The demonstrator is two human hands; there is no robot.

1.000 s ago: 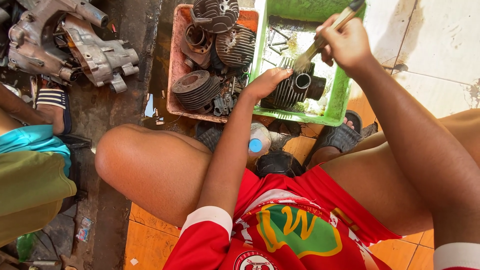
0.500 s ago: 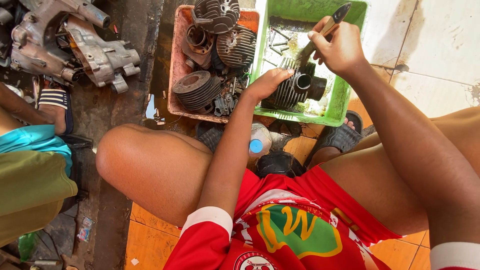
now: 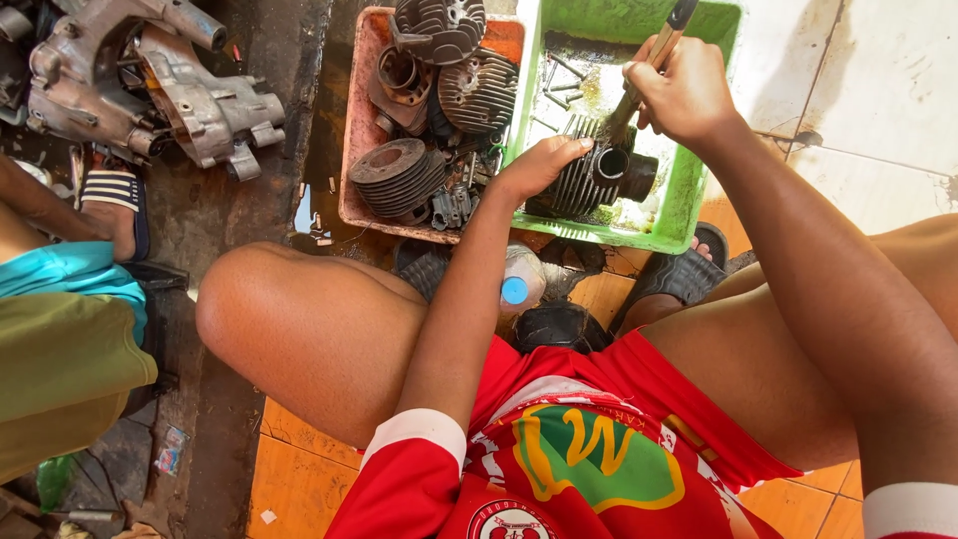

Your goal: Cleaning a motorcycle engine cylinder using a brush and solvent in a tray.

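Hands work over a green plastic tray (image 3: 687,205) set on the floor in front of the seated person. Left hand (image 3: 539,165) rests on top of a dark finned engine cylinder (image 3: 589,180) lying on its side inside the tray, fingers spread over the fins, steadying it; palm down, grip flat rather than wrapped. Right hand (image 3: 687,92) is fisted tight around the handle of a brush (image 3: 654,60), bristle end down at the cylinder's upper fins, beside the round port opening. Loose bolts (image 3: 559,85) lie in the tray behind the cylinder, in a film of dirty liquid. Just left of the green tray, touching it, a pink tray (image 3: 357,150) holds more finned cylinders and cylinder heads, piled. Farther left, well apart, a grey metal engine casing (image 3: 160,90) sits on dark, oily ground. A white bottle with a blue cap (image 3: 519,284) stands between the person's legs, near the tray's front edge. Another person's leg and striped sandal (image 3: 115,195) show at the left edge.
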